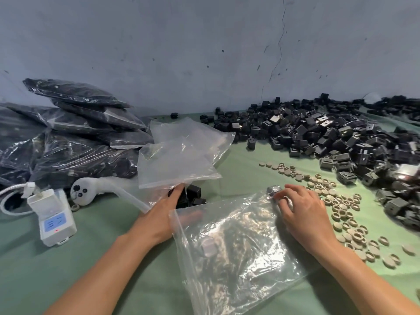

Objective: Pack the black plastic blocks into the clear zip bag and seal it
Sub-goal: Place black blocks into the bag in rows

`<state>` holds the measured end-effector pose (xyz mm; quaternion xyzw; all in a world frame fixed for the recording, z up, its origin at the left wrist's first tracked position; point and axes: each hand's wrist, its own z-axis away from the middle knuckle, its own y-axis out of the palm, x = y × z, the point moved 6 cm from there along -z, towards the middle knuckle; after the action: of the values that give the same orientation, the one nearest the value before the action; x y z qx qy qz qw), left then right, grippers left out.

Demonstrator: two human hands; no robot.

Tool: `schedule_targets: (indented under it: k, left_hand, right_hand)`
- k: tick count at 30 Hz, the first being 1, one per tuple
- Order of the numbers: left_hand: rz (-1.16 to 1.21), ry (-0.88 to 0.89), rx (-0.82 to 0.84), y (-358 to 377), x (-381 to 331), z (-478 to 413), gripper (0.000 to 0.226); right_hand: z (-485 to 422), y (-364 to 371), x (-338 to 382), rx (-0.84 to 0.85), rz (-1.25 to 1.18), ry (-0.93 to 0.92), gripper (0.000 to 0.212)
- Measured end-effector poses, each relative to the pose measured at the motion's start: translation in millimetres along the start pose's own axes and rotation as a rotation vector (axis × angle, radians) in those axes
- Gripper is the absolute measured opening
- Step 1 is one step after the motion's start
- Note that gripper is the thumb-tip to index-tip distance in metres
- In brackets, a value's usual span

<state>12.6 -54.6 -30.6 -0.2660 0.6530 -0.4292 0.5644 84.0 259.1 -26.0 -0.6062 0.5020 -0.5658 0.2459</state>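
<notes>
Pinching right hand (302, 214): fingertips curled on a block (273, 191) at the clear zip bag's (238, 251) far corner.
Left hand (159, 217): forefinger straight at bag's left edge; rest hidden by film, grip unclear.
Bag: between the hands; limp, slippery; hold likely best at zip rim.
Block pile (341, 142): beyond bag, rightward.
</notes>
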Motion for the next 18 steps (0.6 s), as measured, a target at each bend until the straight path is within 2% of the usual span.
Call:
schedule_targets:
  k: [2,6,11,14,18]
  left_hand:
    - [0.044,0.051,0.036,4.5,-12.0,-6.5,0.079]
    - [0.074,0.051,0.041,11.9,-16.9,-18.7,0.084]
    - [0.034,0.068,-0.054,8.8,-14.9,-5.9,0.056]
    - [-0.081,0.032,-0.053,4.4,-4.3,8.0,0.064]
    - [-0.177,0.078,-0.155,-8.9,-0.5,28.8,0.066]
  right_hand:
    - [0.1,0.2,2.0,-0.010,-0.005,-0.014,0.036]
    - [1.7,-6.1,13.6,-0.089,-0.045,-0.075,0.027]
    - [23.2,-7.3,55.8,-0.176,-0.040,-0.379,0.026]
    - [36.3,-4.7,79.9,-0.194,0.014,-0.545,0.027]
    - [45.6,-5.5,99.8,-0.189,0.015,-0.619,0.032]
